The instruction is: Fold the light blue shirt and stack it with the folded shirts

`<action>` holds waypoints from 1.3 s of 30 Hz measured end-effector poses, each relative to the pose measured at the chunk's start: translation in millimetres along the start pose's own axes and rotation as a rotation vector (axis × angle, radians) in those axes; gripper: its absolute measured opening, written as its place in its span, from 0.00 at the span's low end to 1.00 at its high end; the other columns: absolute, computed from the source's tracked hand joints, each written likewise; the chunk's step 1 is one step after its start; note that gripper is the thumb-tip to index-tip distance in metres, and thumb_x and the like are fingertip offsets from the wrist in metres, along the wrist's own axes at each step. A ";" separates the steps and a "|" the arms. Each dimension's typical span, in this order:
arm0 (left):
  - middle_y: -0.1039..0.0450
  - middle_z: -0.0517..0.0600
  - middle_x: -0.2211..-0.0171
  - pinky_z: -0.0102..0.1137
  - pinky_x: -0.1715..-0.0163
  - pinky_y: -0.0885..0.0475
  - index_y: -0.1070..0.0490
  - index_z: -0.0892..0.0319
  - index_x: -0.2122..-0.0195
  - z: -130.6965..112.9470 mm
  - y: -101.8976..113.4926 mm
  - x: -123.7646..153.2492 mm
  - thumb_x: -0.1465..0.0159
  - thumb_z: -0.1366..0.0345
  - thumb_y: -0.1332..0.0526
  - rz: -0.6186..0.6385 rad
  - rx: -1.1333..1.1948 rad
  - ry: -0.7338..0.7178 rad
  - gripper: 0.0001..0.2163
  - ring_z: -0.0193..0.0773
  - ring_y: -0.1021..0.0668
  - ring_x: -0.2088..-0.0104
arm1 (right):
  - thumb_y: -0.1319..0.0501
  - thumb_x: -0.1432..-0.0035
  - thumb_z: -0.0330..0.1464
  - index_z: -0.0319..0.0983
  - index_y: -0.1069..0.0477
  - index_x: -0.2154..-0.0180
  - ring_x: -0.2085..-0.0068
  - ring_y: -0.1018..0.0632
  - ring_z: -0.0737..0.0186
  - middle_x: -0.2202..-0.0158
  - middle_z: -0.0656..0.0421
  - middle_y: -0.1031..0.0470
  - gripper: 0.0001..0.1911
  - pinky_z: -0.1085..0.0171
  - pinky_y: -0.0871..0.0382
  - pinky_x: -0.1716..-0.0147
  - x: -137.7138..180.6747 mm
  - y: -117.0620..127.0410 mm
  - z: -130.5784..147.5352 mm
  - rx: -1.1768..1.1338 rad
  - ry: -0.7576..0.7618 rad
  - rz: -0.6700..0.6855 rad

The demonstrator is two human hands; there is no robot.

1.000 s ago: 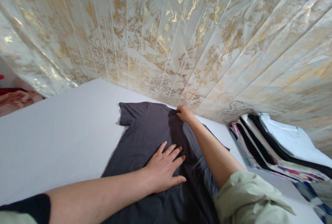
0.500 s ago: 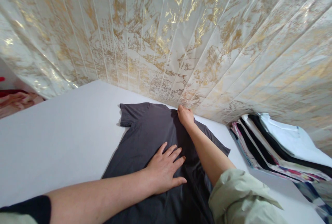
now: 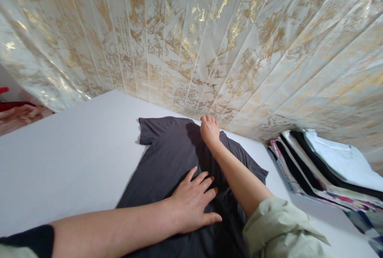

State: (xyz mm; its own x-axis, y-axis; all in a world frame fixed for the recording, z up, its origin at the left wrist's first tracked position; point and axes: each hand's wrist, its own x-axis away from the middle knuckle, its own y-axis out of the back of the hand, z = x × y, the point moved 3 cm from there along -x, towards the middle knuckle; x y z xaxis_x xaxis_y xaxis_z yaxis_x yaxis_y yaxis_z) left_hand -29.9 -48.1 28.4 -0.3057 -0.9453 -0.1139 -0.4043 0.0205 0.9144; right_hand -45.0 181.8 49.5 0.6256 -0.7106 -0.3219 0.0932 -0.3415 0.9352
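A dark grey short-sleeved T-shirt lies spread on the white surface, its collar end towards the patterned wall and its lower part running out of view at the bottom. My left hand rests palm down on the middle of the shirt, fingers spread. At the neckline, my right hand has its fingers curled over the collar edge; their tips are hidden. The right forearm crosses above the shirt's right side and covers part of it.
A stack of folded clothes, white on top, stands at the right against the wall. Below it lies a checked cloth. The white-and-gold wall covering rises right behind the table. Pink fabric shows at the far left.
My right hand has shifted slightly left along the collar, its fingers bunched there. My left hand has slid a little down and right on the shirt, still spread.
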 end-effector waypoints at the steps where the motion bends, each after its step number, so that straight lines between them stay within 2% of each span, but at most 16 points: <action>1: 0.40 0.57 0.36 0.53 0.37 0.52 0.36 0.54 0.40 -0.4 -0.9 0.5 0.35 0.39 0.56 0.001 0.004 -0.006 0.32 0.52 0.41 0.35 | 0.57 0.33 0.29 0.39 0.33 0.51 0.49 0.30 0.52 0.51 0.47 0.29 0.17 0.56 0.42 0.50 2.3 0.2 8.4 -0.040 0.050 0.019; 3: 0.40 0.56 0.36 0.54 0.37 0.51 0.37 0.54 0.39 0.1 -2.8 0.9 0.35 0.40 0.54 0.011 0.010 -0.020 0.31 0.52 0.40 0.35 | 0.55 0.32 0.33 0.40 0.33 0.48 0.48 0.31 0.53 0.49 0.49 0.30 0.17 0.57 0.40 0.50 7.7 -3.5 24.4 -0.130 0.141 0.095; 6: 0.42 0.56 0.35 0.55 0.37 0.52 0.39 0.53 0.38 2.6 -3.8 0.0 0.35 0.41 0.53 0.027 0.010 -0.037 0.30 0.53 0.40 0.36 | 0.52 0.33 0.38 0.41 0.38 0.41 0.43 0.34 0.55 0.41 0.53 0.35 0.21 0.58 0.41 0.45 15.2 -11.5 36.0 -0.247 0.157 0.173; 9: 0.42 0.55 0.35 0.54 0.37 0.53 0.39 0.52 0.38 5.1 -3.5 -1.1 0.35 0.41 0.55 0.032 0.000 -0.041 0.30 0.53 0.40 0.35 | 0.51 0.33 0.40 0.40 0.41 0.39 0.39 0.37 0.58 0.38 0.55 0.38 0.24 0.58 0.45 0.41 23.0 -11.9 28.0 -0.337 0.144 0.175; 11: 0.42 0.54 0.35 0.54 0.37 0.54 0.40 0.50 0.37 6.0 -3.9 -1.5 0.34 0.41 0.56 0.024 -0.001 -0.050 0.30 0.51 0.41 0.35 | 0.52 0.32 0.39 0.40 0.41 0.39 0.39 0.36 0.60 0.38 0.54 0.37 0.23 0.60 0.44 0.41 32.7 -7.1 11.1 -0.356 0.146 0.148; 14: 0.44 0.52 0.34 0.53 0.37 0.54 0.40 0.49 0.37 6.2 -5.3 -1.6 0.34 0.41 0.56 0.015 -0.002 -0.058 0.30 0.50 0.42 0.34 | 0.52 0.32 0.37 0.41 0.37 0.41 0.41 0.33 0.61 0.40 0.54 0.34 0.21 0.61 0.42 0.42 58.9 -2.7 -33.2 -0.305 0.104 0.150; 16: 0.45 0.52 0.33 0.54 0.37 0.54 0.41 0.49 0.37 6.1 -6.3 -1.9 0.34 0.41 0.55 0.028 -0.013 -0.057 0.30 0.51 0.43 0.34 | 0.51 0.33 0.36 0.40 0.35 0.42 0.41 0.33 0.59 0.40 0.53 0.33 0.20 0.60 0.41 0.43 82.6 -5.5 -75.0 -0.242 0.001 0.193; 19: 0.46 0.52 0.33 0.54 0.37 0.54 0.41 0.50 0.36 5.9 -7.5 -3.0 0.35 0.41 0.55 0.039 -0.034 -0.064 0.30 0.52 0.43 0.34 | 0.51 0.34 0.34 0.40 0.37 0.41 0.39 0.35 0.56 0.39 0.52 0.36 0.22 0.56 0.43 0.42 121.0 -10.0 -144.4 -0.137 -0.175 0.151; 21: 0.46 0.52 0.33 0.54 0.37 0.54 0.41 0.49 0.36 6.2 -8.4 -3.6 0.34 0.41 0.55 0.033 -0.041 -0.070 0.30 0.51 0.43 0.34 | 0.51 0.34 0.34 0.38 0.34 0.43 0.41 0.33 0.53 0.40 0.49 0.34 0.21 0.55 0.42 0.42 146.1 -12.4 -185.0 -0.094 -0.274 0.136; 23: 0.46 0.51 0.33 0.53 0.37 0.55 0.41 0.49 0.36 6.9 -9.8 -3.9 0.35 0.40 0.55 0.020 -0.050 -0.070 0.30 0.51 0.43 0.34 | 0.51 0.35 0.35 0.36 0.32 0.45 0.43 0.31 0.53 0.43 0.47 0.32 0.21 0.56 0.40 0.44 169.4 -12.8 -214.2 -0.114 -0.330 0.115; 25: 0.46 0.51 0.33 0.52 0.37 0.55 0.41 0.49 0.37 7.7 -11.4 -4.0 0.35 0.40 0.55 0.001 -0.059 -0.071 0.30 0.51 0.42 0.34 | 0.51 0.35 0.36 0.35 0.31 0.47 0.47 0.28 0.54 0.48 0.47 0.29 0.20 0.58 0.38 0.46 190.0 -11.9 -230.1 -0.175 -0.357 0.094; 29: 0.44 0.50 0.34 0.51 0.37 0.55 0.40 0.48 0.37 8.5 -14.3 -4.3 0.34 0.41 0.55 -0.025 -0.073 -0.085 0.29 0.50 0.41 0.35 | 0.46 0.40 0.38 0.37 0.28 0.55 0.54 0.26 0.55 0.56 0.50 0.27 0.16 0.59 0.35 0.52 215.9 -6.7 -231.7 -0.228 -0.359 0.078; 33: 0.45 0.50 0.34 0.52 0.37 0.55 0.40 0.49 0.37 8.5 -15.3 -5.7 0.34 0.41 0.55 -0.004 -0.082 -0.080 0.29 0.51 0.41 0.35 | 0.46 0.43 0.32 0.39 0.30 0.62 0.61 0.26 0.58 0.63 0.55 0.27 0.09 0.62 0.34 0.60 215.9 4.3 -227.3 -0.227 -0.425 0.073; 36: 0.45 0.50 0.34 0.53 0.37 0.55 0.40 0.49 0.37 7.9 -14.3 -6.5 0.34 0.41 0.54 0.002 -0.082 -0.077 0.29 0.51 0.42 0.35 | 0.49 0.42 0.29 0.39 0.30 0.60 0.63 0.26 0.60 0.61 0.55 0.26 0.11 0.62 0.34 0.62 210.4 16.0 -227.7 -0.203 -0.530 0.011; 39: 0.46 0.50 0.33 0.53 0.37 0.55 0.40 0.49 0.36 7.5 -13.8 -6.5 0.34 0.41 0.54 0.012 -0.077 -0.074 0.29 0.51 0.42 0.35 | 0.49 0.41 0.30 0.39 0.29 0.56 0.59 0.25 0.59 0.57 0.53 0.27 0.14 0.60 0.34 0.57 211.6 23.2 -214.0 -0.214 -0.489 -0.038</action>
State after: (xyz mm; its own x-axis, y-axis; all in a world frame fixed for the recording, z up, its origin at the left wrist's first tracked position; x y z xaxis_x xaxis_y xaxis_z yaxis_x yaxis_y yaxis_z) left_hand -28.7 -39.7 13.5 -0.3745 -0.9183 -0.1285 -0.3335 0.0041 0.9427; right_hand 255.3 155.2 34.6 0.1896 -0.9211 -0.3399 0.2968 -0.2762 0.9141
